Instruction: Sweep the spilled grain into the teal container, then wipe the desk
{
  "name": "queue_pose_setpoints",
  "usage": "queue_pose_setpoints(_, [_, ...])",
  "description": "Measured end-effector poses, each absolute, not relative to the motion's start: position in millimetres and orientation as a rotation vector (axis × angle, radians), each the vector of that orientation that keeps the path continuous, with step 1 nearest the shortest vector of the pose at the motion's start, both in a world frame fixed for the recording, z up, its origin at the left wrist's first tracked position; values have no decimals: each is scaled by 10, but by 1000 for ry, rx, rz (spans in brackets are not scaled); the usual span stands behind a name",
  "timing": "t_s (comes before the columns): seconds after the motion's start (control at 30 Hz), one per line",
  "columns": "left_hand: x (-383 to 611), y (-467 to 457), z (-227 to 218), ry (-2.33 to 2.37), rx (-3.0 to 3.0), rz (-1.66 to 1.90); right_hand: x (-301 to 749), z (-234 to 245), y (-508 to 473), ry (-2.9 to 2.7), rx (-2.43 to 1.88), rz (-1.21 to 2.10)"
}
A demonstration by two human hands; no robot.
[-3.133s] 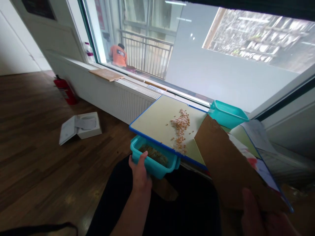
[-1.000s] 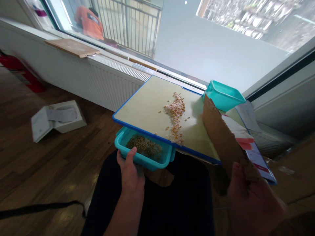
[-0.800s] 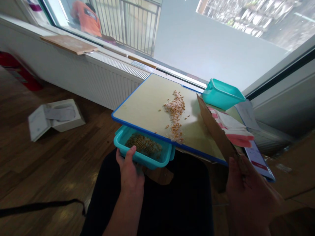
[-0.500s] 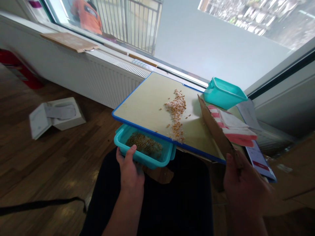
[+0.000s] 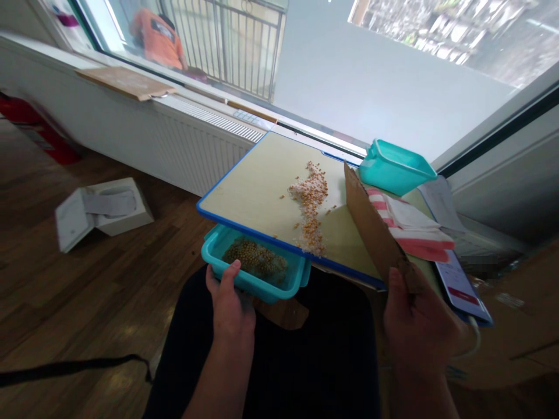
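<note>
My left hand (image 5: 231,302) grips the near wall of a teal plastic tub (image 5: 266,288), thumb over the rim. Small tan grains or beans (image 5: 257,259) lie in the tub, which sits under the front edge of a blue-edged cream tabletop (image 5: 248,186). My right hand (image 5: 414,326) is closed on the near end of a strip of brown cardboard (image 5: 371,224), held on edge over the table. Left of the cardboard, apart from it, a heap of orange-brown grains mixed with white ones (image 5: 311,198) trails toward the front edge.
A second teal tub (image 5: 397,169) stands at the back right. Beside the cardboard lie a red-and-white striped cloth (image 5: 410,227) and a phone (image 5: 460,288). An open white box (image 5: 117,206) and a red fire extinguisher (image 5: 37,128) are on the floor at left. Someone in orange (image 5: 159,38) is outside the window.
My right hand and the cardboard strip have moved slightly left, nearer the grain heap. The left hand and its tub have stayed nearly still.
</note>
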State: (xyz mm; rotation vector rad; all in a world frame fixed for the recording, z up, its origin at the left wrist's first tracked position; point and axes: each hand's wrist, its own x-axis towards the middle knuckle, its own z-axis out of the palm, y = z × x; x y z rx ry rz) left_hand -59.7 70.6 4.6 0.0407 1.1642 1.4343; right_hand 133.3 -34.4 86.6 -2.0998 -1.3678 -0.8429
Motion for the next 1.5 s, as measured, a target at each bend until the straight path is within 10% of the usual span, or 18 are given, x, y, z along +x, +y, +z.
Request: queue_pose_setpoints(1.5, [-95, 425, 19, 1105, 11, 1457, 984, 883, -393, -1456, -1829, -727])
